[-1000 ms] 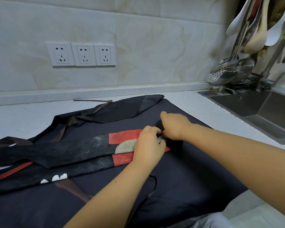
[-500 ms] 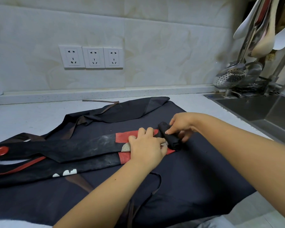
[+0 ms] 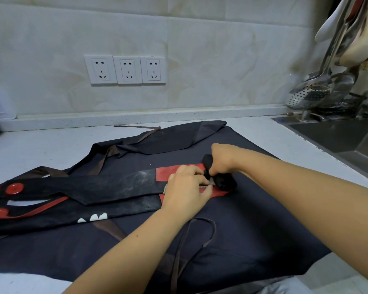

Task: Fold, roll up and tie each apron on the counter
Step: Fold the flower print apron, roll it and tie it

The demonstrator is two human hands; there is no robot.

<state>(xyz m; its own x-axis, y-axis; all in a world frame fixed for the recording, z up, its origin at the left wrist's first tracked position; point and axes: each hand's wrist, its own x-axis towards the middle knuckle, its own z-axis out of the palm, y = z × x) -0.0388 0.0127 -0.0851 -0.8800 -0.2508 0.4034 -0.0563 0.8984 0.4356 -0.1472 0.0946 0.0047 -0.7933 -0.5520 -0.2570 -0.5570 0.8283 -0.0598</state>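
Apron roll (image 3: pixel 225 183), short, tight and black, sits under the fingers (image 3: pixel 211 171) of the right hand (image 3: pixel 223 161), which curl down over it from above and grip it. The left hand (image 3: pixel 187 187) lies just beside it on the flat part of the folded black-and-red strip (image 3: pixel 115 185), fingertips bent and pinching the cloth at the roll's edge. The likely trouble is a roll that loosens or goes cone-shaped. The right hand covers only the far part and leaves the near end bare, so if that end gets less push, one side may run ahead and the layers telescope. The strip is no single neat band either: to the left it forks into two tails, and uneven width feeding in would make a lumpy bundle that is hard to tie. Under it a second apron (image 3: pixel 263 230) lies dark and spread over the surface (image 3: pixel 41 145). Heavy downward pressure could drag that cloth into the turns, or catch its thin tie (image 3: pixel 202 228), which loops near the left forearm. Both forearms reach in from the near edge. The right crosses low from the right side with the wrist bent down, and the left comes up the middle, palm down. A sink (image 3: pixel 337 141) lies well apart on the right.
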